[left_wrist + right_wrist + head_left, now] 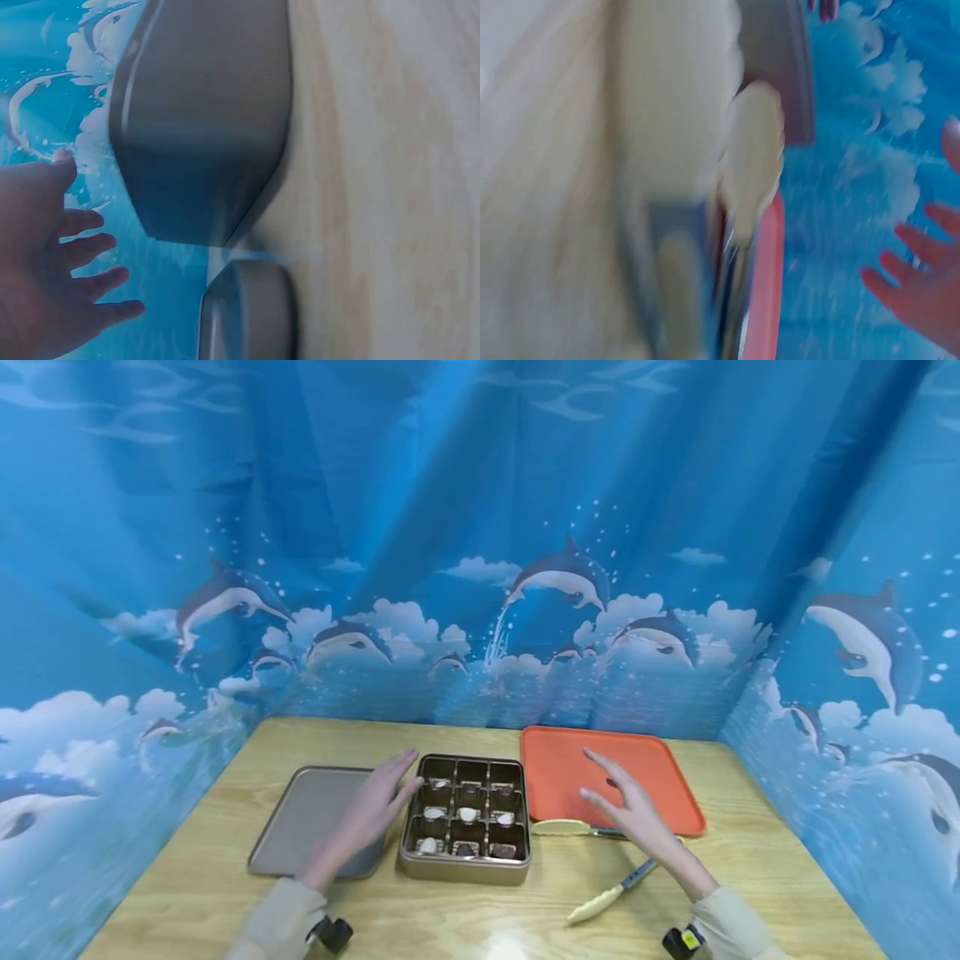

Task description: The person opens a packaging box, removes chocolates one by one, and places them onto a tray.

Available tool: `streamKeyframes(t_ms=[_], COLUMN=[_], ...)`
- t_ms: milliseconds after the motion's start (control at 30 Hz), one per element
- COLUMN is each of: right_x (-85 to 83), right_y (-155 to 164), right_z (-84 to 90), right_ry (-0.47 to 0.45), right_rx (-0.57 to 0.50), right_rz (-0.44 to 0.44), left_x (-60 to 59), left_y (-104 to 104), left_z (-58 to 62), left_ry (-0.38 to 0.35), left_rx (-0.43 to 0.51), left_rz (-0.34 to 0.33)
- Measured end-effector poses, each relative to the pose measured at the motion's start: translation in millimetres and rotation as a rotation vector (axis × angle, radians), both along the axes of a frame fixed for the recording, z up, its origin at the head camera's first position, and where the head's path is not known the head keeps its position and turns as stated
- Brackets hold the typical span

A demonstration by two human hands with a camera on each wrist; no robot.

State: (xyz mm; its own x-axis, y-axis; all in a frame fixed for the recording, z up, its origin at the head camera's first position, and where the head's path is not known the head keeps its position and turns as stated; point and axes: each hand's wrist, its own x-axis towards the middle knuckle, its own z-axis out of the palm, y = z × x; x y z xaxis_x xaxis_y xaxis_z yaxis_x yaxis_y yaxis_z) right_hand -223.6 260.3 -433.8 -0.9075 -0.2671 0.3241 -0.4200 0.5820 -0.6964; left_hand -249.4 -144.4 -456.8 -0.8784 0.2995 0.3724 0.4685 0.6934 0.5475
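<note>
Fingers spread, the left hand (375,802) is held released at nine o'clock of the compartmented box (465,870), above the grey tray's (300,818) edge! White and dark pieces (468,815) are lodged in the box, centred on the wooden table (465,927). Towards three o'clock the right hand (630,810), also released, is raised over the orange tray (555,768), with tongs (597,903) laid between three and four.

Before me on the bench (457,918), the divided box (463,870) with small pieces (468,816) in its compartments stands between the left tray (309,814) and the right tray (553,767); the tongs (597,903) lie in front of the right tray; the curtain (450,485) hangs behind.
</note>
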Motion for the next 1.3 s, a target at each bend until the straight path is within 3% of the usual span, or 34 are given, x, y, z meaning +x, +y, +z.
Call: streamKeyframes(t_ms=[167,300,533,867,1300], right_x=[9.2,16.8,23.8,34.1,45.7], right_y=[25,34,33,30,30], right_z=[-13.9,-21.3,-27.3,-30.4,-29.9], right_ry=[0.022,0.011,0.065,0.105,0.113], right_rx=[0.198,0.296,0.467,0.590,0.573], right_rz=[0.203,0.278,0.286,0.280,0.269], left_x=[3.8,4.2,4.9,7.3,5.2], left_y=[6,9,13,17,15], left_z=[-7.2,-10.5,-16.3,-18.4,-18.1], left_ry=[-0.050,-0.079,-0.109,-0.126,-0.107], left_rx=[-0.037,-0.058,-0.066,-0.044,-0.061], left_rz=[-0.024,-0.028,-0.016,-0.011,-0.018])
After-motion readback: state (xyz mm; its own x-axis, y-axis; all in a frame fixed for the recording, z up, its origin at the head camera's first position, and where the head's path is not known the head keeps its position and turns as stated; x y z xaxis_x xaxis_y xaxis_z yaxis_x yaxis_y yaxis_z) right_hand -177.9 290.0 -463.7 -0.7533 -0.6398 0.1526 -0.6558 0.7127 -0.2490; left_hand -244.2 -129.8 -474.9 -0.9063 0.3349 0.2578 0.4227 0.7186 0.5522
